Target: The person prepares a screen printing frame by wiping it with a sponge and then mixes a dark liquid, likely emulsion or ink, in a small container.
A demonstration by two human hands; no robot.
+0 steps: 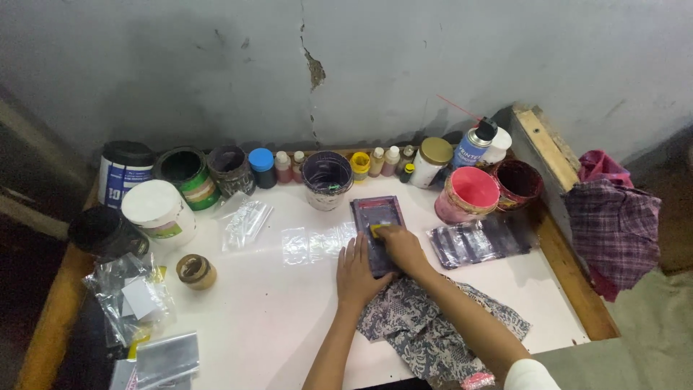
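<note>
Small screen frame [377, 230] lies mid-counter, toward the back edge. Left hand [356, 273] flat, fingers spread, pinning its near-left side. Right hand [401, 247], grip closed on yellow squeegee [378, 231], at the frame's middle. Judged mid-stroke. Clear bags [316, 243] wait left; dark printed ones [476, 241] right.

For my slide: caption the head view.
Left hand steadies a purple frame; right hand presses a yellow pad.

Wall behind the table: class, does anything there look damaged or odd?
Yes. A crack runs down the grey wall above the open purple-stained tub, with a patch of plaster chipped away partway along it.
</note>
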